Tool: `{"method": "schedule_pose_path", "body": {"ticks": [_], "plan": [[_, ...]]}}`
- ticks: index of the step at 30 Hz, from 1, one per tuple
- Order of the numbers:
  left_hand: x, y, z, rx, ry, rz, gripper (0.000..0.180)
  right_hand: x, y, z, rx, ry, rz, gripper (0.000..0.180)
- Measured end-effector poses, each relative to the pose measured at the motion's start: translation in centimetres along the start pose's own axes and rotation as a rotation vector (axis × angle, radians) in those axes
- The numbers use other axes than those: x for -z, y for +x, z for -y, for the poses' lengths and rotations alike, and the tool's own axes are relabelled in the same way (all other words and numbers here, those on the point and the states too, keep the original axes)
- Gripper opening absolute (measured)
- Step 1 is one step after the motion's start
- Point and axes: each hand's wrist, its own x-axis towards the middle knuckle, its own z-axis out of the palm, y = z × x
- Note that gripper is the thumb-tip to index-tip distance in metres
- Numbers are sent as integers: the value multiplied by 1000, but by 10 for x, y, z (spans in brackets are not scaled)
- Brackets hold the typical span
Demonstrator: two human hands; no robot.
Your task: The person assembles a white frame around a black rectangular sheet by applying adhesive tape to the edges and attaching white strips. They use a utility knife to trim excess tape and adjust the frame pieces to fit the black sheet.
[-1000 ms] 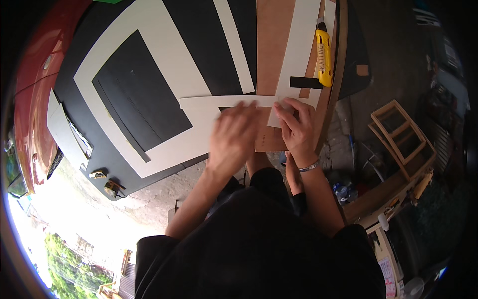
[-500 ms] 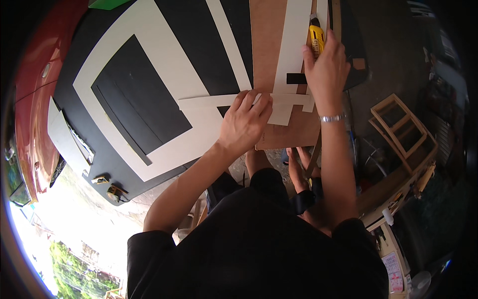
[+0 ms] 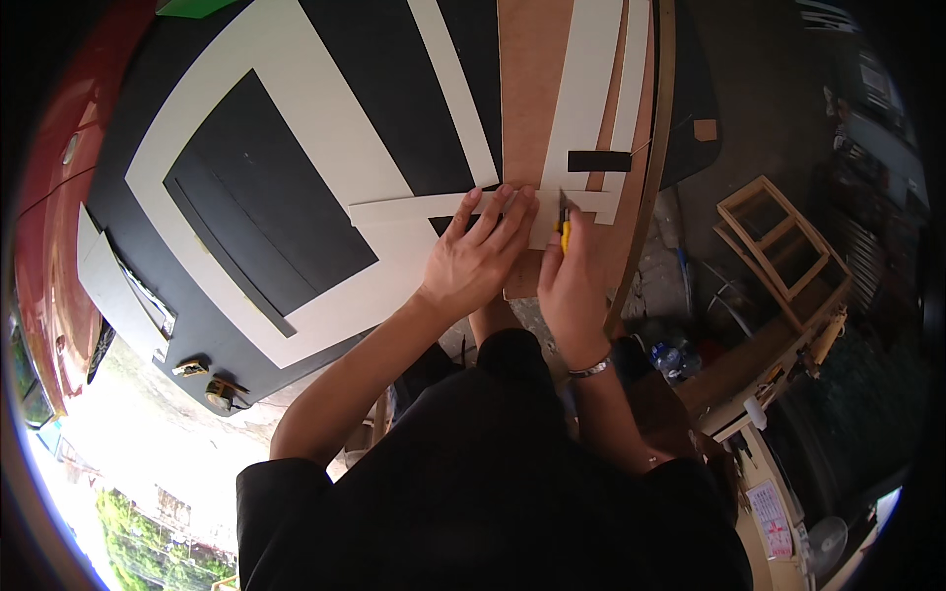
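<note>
My left hand (image 3: 481, 246) lies with its fingers stretched over a narrow white strip (image 3: 394, 210), pressing it down across other white pieces. Just to its right, my right hand (image 3: 576, 291) is closed around a yellow utility knife (image 3: 566, 234). The knife's tip points away from me and reaches the strip's near edge; whether it touches the board, I cannot tell. Beneath lie long white strips (image 3: 576, 89) on a brown board (image 3: 532, 79). A short black piece (image 3: 599, 161) lies across them, beyond the knife.
A large white cut-out frame (image 3: 305, 108) rests on the black work surface (image 3: 374, 59) at left. A tape measure (image 3: 222, 394) sits near its lower left corner. Beyond that is a red car (image 3: 69, 197). Wooden frames (image 3: 774, 236) stand at right.
My right hand has come down and left with the utility knife, from the far end of the white strips to beside my left hand. The left hand stays on the narrow strip.
</note>
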Motion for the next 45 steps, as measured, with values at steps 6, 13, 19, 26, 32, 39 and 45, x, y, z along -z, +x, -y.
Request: {"method": "schedule_pose_path", "body": {"ticks": [6,13,19,26,32,39,45], "plan": [[-3,-1,-2,45,-63,-12,50,-19,-4,4,-30,22,-22,53],[-1,-1,0,38,-85,-35,54,-18,-4,7,-52,10,-8,56],[-4,-1,2,19,-40,-31,53,-17,-3,11,-85,5,-4,59],[-5,-2,-1,2,70,24,54,-13,-3,17,-107,3,9,62],[-8,-3,-3,7,70,16,54,-18,-12,10,-70,27,-13,59],[-9,-3,-1,10,47,6,53,-18,-29,3,-24,86,-11,54],[-8,-2,-1,21,7,-17,54,-15,-6,7,-17,73,-78,56]]}}
